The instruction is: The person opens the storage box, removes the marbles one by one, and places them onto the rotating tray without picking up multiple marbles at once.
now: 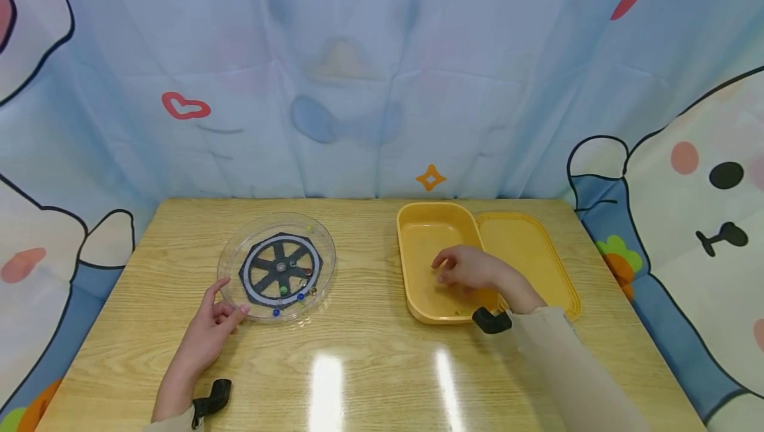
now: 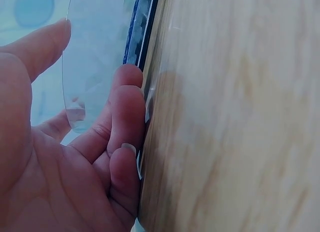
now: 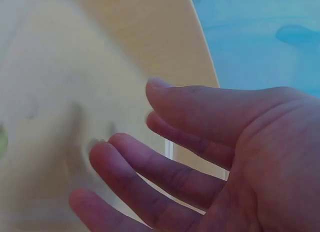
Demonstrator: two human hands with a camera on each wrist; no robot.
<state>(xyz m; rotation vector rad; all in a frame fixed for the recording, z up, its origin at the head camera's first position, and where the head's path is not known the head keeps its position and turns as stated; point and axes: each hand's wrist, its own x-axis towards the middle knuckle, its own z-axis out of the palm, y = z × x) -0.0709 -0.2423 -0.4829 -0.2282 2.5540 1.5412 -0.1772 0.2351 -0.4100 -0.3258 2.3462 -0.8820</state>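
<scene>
A clear round dish point(image 1: 233, 253) stands at the left of the table, with a dark six-spoked wheel shape point(image 1: 260, 263) showing inside its ring. Several small coloured marbles lie in it, among them a blue marble point(image 1: 276, 312) near the front rim. My left hand point(image 1: 205, 336) holds the dish's near-left edge; the left wrist view shows the thumb and curled fingers around its transparent wall point(image 2: 95, 56). Inside a yellow container point(image 1: 412, 273) is my right hand point(image 1: 471, 267), its fingers loosely bent. Between thumb and fingertips point(image 3: 107, 154) no held thing shows in the right wrist view.
Right of the container, partly behind the right forearm, lies a flat yellow lid point(image 1: 531, 253). A green spot point(image 3: 2, 141) shows at the right wrist view's left edge. The wooden table point(image 1: 370, 352) ends at a printed curtain point(image 1: 358, 140).
</scene>
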